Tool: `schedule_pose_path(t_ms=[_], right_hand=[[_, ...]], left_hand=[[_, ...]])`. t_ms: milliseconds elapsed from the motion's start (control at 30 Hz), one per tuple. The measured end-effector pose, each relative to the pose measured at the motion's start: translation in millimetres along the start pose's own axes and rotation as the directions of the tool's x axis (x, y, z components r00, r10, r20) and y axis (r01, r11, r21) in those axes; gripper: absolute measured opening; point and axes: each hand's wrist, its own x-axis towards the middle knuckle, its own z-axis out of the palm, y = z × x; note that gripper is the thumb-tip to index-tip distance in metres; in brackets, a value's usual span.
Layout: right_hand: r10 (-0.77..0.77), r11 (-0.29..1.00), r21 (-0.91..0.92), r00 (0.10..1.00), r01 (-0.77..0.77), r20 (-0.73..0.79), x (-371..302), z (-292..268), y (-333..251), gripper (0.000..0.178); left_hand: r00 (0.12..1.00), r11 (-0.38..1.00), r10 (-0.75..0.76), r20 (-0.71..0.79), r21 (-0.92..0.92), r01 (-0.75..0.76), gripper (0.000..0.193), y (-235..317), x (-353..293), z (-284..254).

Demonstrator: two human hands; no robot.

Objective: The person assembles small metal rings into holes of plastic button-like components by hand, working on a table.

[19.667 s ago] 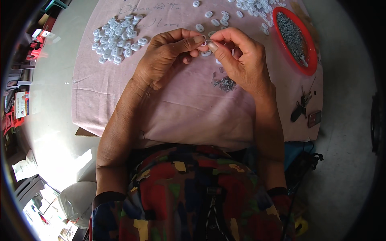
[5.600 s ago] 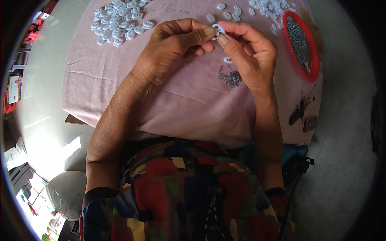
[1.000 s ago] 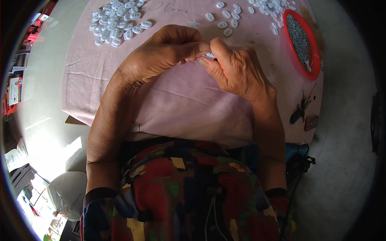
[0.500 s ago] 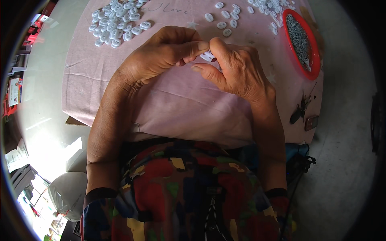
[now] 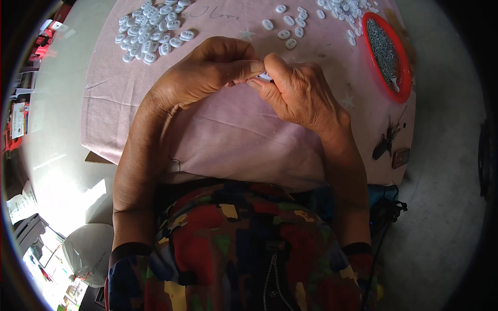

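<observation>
Over the middle of the cloth, my left hand and my right hand meet at the fingertips. Between them is a small white oval piece that looks like a two-hole cord lock, mostly covered by thumbs and fingers. Both hands are closed on it, the left thumb on top and the right thumb and forefinger pinching from the other side. Beyond my left hand lies a heap of similar white oval cord locks. Several loose white oval pieces are scattered beyond the right hand.
A pink cloth covers the table. At the far right are small white parts and a red oval tray of small metal springs. Nearer stand a black-handled tool and a small dark rectangular object.
My right thumb has come in against the cord lock, so less of it shows. Both hands have shifted slightly, the right a little to the left.
</observation>
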Motion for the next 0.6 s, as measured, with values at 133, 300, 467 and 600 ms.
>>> schedule_pose_path(t_ms=[133,300,467,600], right_hand=[[-0.004,1.0,-0.014,1.0,0.005,0.016,0.1,0.7,0.1,0.027],[0.014,1.0,0.011,0.999,-0.015,0.03,-1.0,1.5,-0.4,0.027],[0.006,1.0,0.008,1.0,-0.006,0.025,-0.3,3.2,-0.2,0.027],[0.006,0.999,-0.051,1.0,-0.005,0.02,0.8,-0.4,-0.7,0.027]], left_hand=[[1.0,1.0,-0.005,0.01,0.007,0.004,0.019,0.5,-1.3,-0.8],[1.0,1.0,-0.01,-0.003,0.024,0.01,0.019,1.9,-1.9,0.7],[1.0,0.999,0.011,-0.011,0.039,-0.011,0.02,-1.6,-2.6,-0.2],[0.998,0.997,0.023,-0.05,0.077,-0.019,0.023,2.5,-2.1,3.6]])
